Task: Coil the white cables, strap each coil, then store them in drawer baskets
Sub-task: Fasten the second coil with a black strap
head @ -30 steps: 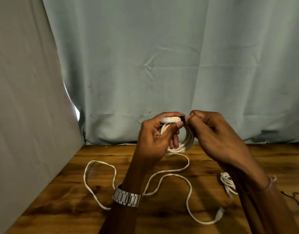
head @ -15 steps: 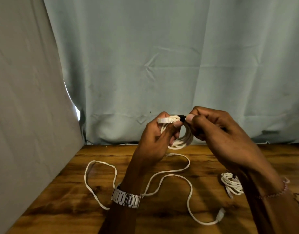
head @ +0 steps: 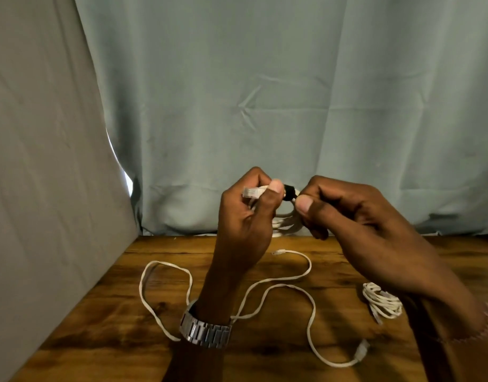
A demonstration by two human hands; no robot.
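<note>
My left hand [head: 244,216] grips a coiled white cable [head: 285,224] above the table, thumb pressing its plug end [head: 252,192]. A black strap [head: 289,192] is wrapped round the top of the coil. My right hand [head: 355,216] pinches the strap and coil from the right side. Most of the coil is hidden behind my fingers. A loose white cable [head: 278,288] lies uncoiled on the wooden table [head: 113,326] below my hands. A second white coil [head: 382,301] lies on the table at the right, partly under my right forearm.
A grey-green curtain [head: 292,106] hangs close behind the table's far edge. A grey cloth wall [head: 44,188] closes off the left side. A silver watch [head: 205,330] sits on my left wrist. No drawer baskets are in view.
Both hands have stayed at the same place with the coil. My right hand has turned at the strap, and the black strap now shows more between my two thumbs.
</note>
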